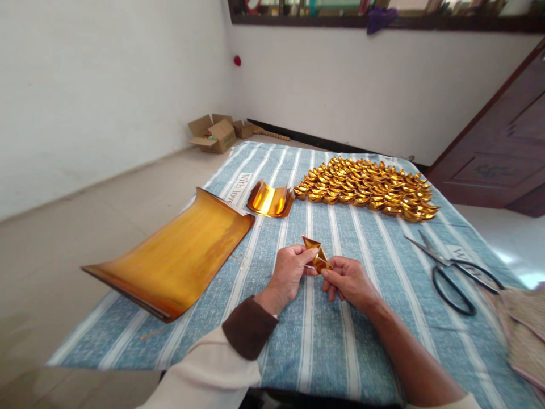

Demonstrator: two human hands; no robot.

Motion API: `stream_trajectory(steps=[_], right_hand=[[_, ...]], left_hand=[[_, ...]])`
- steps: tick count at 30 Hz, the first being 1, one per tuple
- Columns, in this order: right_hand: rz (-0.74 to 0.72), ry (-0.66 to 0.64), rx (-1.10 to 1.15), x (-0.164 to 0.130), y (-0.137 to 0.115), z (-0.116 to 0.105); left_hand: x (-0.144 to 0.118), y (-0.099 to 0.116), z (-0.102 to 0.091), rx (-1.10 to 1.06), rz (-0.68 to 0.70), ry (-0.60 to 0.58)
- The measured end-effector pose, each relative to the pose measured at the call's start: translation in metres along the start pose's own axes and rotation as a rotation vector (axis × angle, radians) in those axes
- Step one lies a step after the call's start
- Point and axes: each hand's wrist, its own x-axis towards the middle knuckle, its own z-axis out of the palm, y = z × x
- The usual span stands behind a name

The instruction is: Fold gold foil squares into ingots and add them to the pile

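At the left of the frame a thick, curling stack of large gold foil sheets (176,258) lies on the blue-and-white striped cloth (323,341) that covers the table, its far edge lifted. It is well stocked, so plenty of paper appears to be left unfolded. Just right of it, toward the upper middle, a small curved pile of cut gold foil pieces (269,200) waits, apart from the big stack.

In the centre, both hands meet over the cloth. The left hand (290,271), wrist bent inward and a brown cuff on a cream sleeve behind it, pinches the small, partly folded gold foil piece (317,254) between thumb and fingertips. The right hand (349,279) comes in from the lower right with a bare forearm and grips the same piece at its lower right corner, thumb on top. The piece is held just above the cloth, one point sticking up; it looks like a fold half made, not yet the boat shape of the others.

In the upper right of centre, a broad heap of finished gold foil ingots (368,187) lies in close rows, so by my reckoning much of the work is done. Further right lie black-handled scissors (453,267), blades closed, and at the right edge a pile of coarse tan paper sheets (525,329).
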Motion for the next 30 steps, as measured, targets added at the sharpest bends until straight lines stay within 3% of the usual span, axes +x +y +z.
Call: stream_trajectory(steps=[8,30], right_hand=[[0.022,-0.053,-0.066,-0.0009,-0.0043,-0.0016],[0.010,-0.044,-0.034,-0.0002,-0.0014,-0.0021]], left_hand=[[-0.0003,-0.0010,0.0005,-0.014,0.010,0.006],[-0.0026,0.0008,0.0024,-0.044,-0.035,0.020]])
